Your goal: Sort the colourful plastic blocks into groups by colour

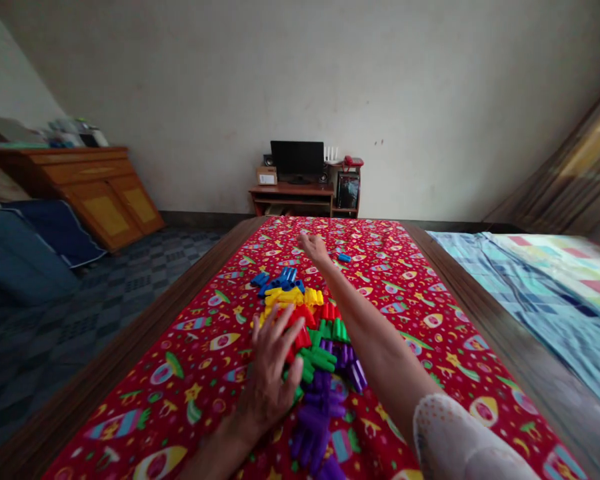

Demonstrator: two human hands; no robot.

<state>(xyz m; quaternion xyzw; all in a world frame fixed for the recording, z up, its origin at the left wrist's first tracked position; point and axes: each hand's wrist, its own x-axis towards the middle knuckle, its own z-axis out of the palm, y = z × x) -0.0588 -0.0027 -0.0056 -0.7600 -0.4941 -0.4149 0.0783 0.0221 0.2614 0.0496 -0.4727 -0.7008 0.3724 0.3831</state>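
Note:
A pile of plastic building pieces [310, 340] in blue, yellow, red, green and purple lies on a red patterned cloth [200, 347] covering a table. My left hand [273, 370] rests on the near left side of the pile, fingers spread over red and green pieces. My right hand [314, 248] is stretched far out beyond the pile, its fingers curled; I cannot make out whether it holds anything. A single blue piece [345, 257] lies just right of that hand.
The table's wooden edge [480, 293] shows on both sides. A bed with striped sheets [555, 300] stands to the right. A desk with a monitor [297, 160] is against the far wall. A wooden cabinet [100, 193] stands at the left.

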